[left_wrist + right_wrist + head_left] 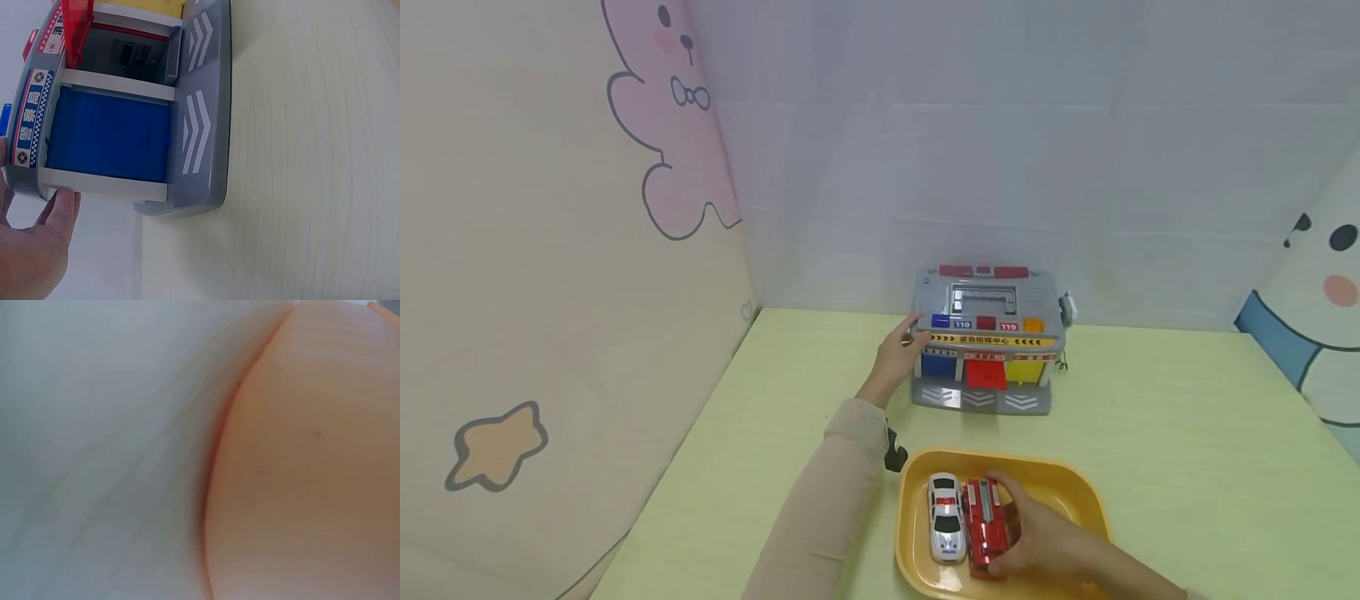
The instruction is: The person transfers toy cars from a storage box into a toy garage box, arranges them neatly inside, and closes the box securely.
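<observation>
Pale, wrinkled backdrop [1000, 158] at 12 o'clock, printed cloth at the sides: pink bear figure [681, 133] at 11, orange star [499, 446] at 9, white cartoon figure [1333, 333] at 3. Light yellow-green worktop [1180, 425] below, wood grain visible in the left wrist view.

Yellow tray [1071, 493] near 6 o'clock on the worktop. Inside: red toy truck [987, 521], white toy car [947, 518] just beside it at the truck's 9; cannot tell if the two touch. Both lie lengthwise, roughly along 12 to 6.

Right hand [1041, 533] comes in from 4 o'clock, over the tray. Truck sits at this hand's 9, clamped between thumb and fingers: one fingertip by the truck's 12 end, thumb by its 6 end. Right wrist view blurry, mostly tray wall plus pale worktop.

Toy station [989, 340] upright on the worktop at the tray's 12, well apart from the truck. Grey roof, red, blue and orange lights. Blue door [109, 134] down, red door [76, 31] swung outward, yellow door [1025, 372] at the row's 3 o'clock end.

Left hand [893, 354], beige sleeve [820, 508] behind it, at the station's 9; station lies at this hand's 3. Thumb and fingers apart, pinching the roof corner between them.
</observation>
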Demonstrator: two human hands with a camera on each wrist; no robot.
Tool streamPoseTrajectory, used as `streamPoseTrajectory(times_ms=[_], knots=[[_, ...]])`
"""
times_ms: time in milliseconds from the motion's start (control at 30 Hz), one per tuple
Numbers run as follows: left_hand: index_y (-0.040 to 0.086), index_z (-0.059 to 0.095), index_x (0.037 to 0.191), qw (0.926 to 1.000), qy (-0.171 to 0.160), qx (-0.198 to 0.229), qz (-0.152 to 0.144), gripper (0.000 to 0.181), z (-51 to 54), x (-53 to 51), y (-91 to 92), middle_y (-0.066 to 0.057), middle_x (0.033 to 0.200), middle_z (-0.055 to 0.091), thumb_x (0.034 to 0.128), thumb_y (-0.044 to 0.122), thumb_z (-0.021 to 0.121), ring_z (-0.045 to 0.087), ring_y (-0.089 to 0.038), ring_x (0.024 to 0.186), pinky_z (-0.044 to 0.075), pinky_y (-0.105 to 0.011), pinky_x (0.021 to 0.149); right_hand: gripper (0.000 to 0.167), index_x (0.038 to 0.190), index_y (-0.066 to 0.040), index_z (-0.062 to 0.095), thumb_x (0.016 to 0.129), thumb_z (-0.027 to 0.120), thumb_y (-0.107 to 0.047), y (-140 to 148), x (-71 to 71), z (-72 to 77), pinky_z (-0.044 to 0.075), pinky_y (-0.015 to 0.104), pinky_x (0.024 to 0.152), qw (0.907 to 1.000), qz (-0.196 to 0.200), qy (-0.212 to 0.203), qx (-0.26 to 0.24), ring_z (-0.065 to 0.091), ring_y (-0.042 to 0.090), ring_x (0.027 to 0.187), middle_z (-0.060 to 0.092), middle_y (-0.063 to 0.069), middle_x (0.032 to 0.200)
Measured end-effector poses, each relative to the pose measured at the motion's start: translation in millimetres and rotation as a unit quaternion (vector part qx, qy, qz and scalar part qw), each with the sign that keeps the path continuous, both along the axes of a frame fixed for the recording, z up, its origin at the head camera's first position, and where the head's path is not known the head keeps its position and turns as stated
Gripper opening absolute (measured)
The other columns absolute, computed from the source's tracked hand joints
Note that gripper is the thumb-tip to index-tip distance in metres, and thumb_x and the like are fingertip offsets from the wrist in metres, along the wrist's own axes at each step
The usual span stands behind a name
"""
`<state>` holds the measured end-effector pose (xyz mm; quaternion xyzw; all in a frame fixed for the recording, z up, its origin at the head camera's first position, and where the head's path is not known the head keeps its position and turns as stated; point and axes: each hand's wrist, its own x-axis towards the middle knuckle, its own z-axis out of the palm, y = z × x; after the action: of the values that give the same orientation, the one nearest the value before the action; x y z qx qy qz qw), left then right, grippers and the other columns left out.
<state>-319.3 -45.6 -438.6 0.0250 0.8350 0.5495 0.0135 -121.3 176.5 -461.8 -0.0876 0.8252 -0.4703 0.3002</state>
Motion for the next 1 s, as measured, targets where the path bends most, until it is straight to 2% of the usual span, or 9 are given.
streamPoseTrajectory(times_ms=[233, 433, 800, 1000], knots=[[0.027, 0.042, 0.149, 1.0, 0.002, -0.002, -0.005, 0.051, -0.5, 1.7, -0.7, -0.018, 0.141, 0.049, 0.1005, 0.038, 0.053, 0.05, -0.033, 0.125, 0.046, -0.047, 0.098, 0.109, 0.149, -0.007, 0.018, 0.067, 0.091, -0.014, 0.9, 2.3, -1.8, 0.052, 0.046, 0.085, 1.0, -0.004, 0.005, 0.002, 0.055, 0.026, 0.092, 0.055, 0.012, 0.107], [0.028, 0.042, 0.148, 1.0, 0.002, 0.004, -0.005, 0.051, -0.6, 1.6, -0.9, -0.019, 0.138, 0.051, 0.1002, 0.038, 0.053, 0.052, -0.033, 0.123, 0.046, -0.048, 0.097, 0.112, 0.149, -0.008, 0.019, 0.064, 0.092, -0.014, 3.5, 3.7, -2.3, 0.054, 0.047, 0.083, 0.9997, -0.006, 0.025, 0.001, 0.055, 0.027, 0.091, 0.054, 0.014, 0.108], [0.028, 0.042, 0.149, 1.0, 0.001, 0.0, -0.005, 0.051, -1.6, 0.3, -1.1, -0.019, 0.139, 0.05, 0.1, 0.039, 0.054, 0.051, -0.033, 0.124, 0.046, -0.047, 0.098, 0.112, 0.151, -0.015, 0.025, 0.062, 0.093, -0.02, 10.5, 3.4, 4.6, 0.055, 0.049, 0.078, 0.9988, -0.005, 0.042, 0.024, 0.058, 0.027, 0.091, 0.054, 0.015, 0.113], [0.028, 0.042, 0.149, 1.0, 0.004, 0.0, -0.004, 0.051, -1.8, -0.9, -1.4, -0.018, 0.139, 0.05, 0.1002, 0.039, 0.053, 0.051, -0.032, 0.124, 0.046, -0.047, 0.098, 0.112, 0.151, -0.014, 0.021, 0.065, 0.092, -0.015, 14.1, 4.3, 9.0, 0.056, 0.046, 0.077, 0.9989, 0.01, 0.043, -0.014, 0.059, 0.027, 0.09, 0.052, 0.017, 0.114]])
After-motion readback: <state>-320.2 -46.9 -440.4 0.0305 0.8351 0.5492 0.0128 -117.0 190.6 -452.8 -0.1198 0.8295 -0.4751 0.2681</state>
